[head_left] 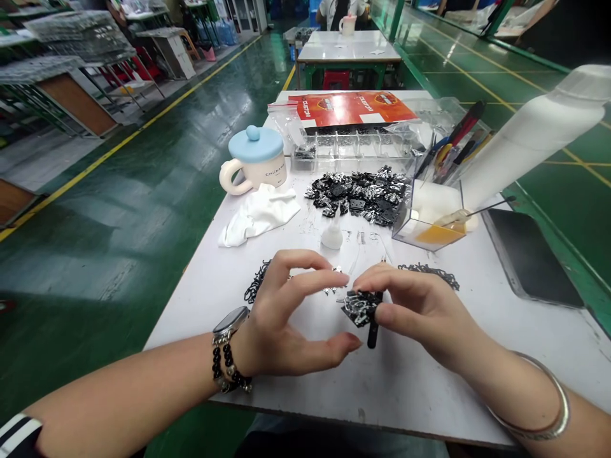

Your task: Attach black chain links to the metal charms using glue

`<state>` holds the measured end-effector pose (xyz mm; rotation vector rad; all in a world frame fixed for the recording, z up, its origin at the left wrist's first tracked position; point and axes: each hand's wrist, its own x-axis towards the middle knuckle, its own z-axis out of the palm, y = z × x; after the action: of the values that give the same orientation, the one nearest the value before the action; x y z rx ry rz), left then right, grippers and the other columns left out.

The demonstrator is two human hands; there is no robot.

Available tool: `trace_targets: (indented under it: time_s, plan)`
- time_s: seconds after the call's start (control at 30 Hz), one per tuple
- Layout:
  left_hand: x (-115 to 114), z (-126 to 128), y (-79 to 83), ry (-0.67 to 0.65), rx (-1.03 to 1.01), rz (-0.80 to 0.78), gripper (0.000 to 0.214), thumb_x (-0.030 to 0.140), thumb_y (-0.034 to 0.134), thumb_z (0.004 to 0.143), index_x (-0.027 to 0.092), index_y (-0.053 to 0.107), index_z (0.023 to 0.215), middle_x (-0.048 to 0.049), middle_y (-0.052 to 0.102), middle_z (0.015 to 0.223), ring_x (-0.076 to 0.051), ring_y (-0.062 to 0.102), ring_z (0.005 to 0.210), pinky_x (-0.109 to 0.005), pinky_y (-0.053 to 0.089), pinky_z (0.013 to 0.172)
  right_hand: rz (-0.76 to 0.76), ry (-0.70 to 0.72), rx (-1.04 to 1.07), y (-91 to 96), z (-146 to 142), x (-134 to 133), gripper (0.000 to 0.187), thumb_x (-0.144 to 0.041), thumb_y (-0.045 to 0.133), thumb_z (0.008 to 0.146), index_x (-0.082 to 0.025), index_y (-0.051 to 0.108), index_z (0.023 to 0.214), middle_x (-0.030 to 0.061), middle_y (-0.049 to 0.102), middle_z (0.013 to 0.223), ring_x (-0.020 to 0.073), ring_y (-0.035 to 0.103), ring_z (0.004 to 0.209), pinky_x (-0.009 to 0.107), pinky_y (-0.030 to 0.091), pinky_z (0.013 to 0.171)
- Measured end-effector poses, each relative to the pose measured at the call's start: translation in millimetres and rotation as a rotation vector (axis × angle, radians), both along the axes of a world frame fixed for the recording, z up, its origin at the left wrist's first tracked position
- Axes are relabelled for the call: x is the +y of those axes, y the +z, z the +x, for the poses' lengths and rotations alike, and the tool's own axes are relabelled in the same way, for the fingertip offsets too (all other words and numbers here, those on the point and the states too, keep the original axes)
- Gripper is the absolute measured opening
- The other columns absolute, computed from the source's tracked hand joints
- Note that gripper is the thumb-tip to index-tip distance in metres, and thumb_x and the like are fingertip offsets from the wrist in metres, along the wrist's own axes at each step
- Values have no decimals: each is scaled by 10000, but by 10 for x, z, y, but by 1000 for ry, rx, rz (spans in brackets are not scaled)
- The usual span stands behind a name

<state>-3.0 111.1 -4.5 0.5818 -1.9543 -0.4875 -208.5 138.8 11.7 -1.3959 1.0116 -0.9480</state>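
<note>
My right hand (420,302) pinches a small black part with silver patterning (361,308) between thumb and fingers, above the near part of the table. A slim black tool (373,334) sticks out below the same fingers; its kind is hard to make out. My left hand (296,312) is open just left of the part, thumb and fingers spread apart with nothing between them. Beyond the hands stands a small white squeeze bottle (332,235) with a thin nozzle. A heap of similar black and silver parts (358,194) lies farther back.
Small black pieces lie in piles left (256,282) and right (432,275). A lidded mug (260,162), white cloth (260,215), clear compartment tray (353,147) and red printed package (351,108) stand behind. At right are a tool holder (429,219), white bottle (534,137) and phone (532,254).
</note>
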Motion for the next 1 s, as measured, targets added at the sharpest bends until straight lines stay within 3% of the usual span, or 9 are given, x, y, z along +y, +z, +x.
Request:
trace_targets:
  time_s: [0.07, 0.17, 0.43, 0.73, 1.0]
  plan:
    - [4, -8, 24, 20, -34, -77, 516, 216, 802, 608, 202, 596, 1081, -58, 531, 1012, -208, 547, 955, -364, 501, 874, 90, 40, -64, -7, 38, 17, 185, -387, 683, 786, -257, 686, 917, 17, 635, 880, 165, 606, 798, 290, 504, 683]
    - [8, -18, 64, -4, -44, -105, 359, 131, 717, 675, 210, 614, 1010, -41, 575, 927, -191, 566, 906, -351, 512, 843, 140, 75, -91, -17, 71, 38, 185, -381, 686, 784, -253, 692, 917, 13, 639, 875, 154, 606, 809, 278, 506, 719]
    - [-7, -8, 117, -3, -37, -171, 175, 128, 700, 706, 145, 656, 874, -51, 631, 819, -182, 597, 816, -328, 536, 735, 304, 104, -129, -26, 73, 29, 216, -413, 699, 768, -246, 703, 905, 16, 652, 897, 148, 574, 854, 260, 453, 768]
    - [-38, 11, 146, 24, -75, -275, 189, 117, 711, 714, 118, 674, 900, -68, 695, 817, -188, 657, 779, -332, 548, 680, 389, 97, -125, -35, 82, 44, 264, -473, 677, 774, -261, 703, 927, 19, 619, 867, 157, 519, 835, 263, 404, 696]
    - [-32, 24, 149, 49, -117, -311, 186, 102, 706, 714, 122, 674, 896, -71, 711, 844, -189, 670, 814, -332, 547, 706, 404, 84, -150, -44, 86, 61, 267, -458, 657, 801, -284, 695, 1000, -1, 552, 696, 159, 529, 834, 256, 414, 712]
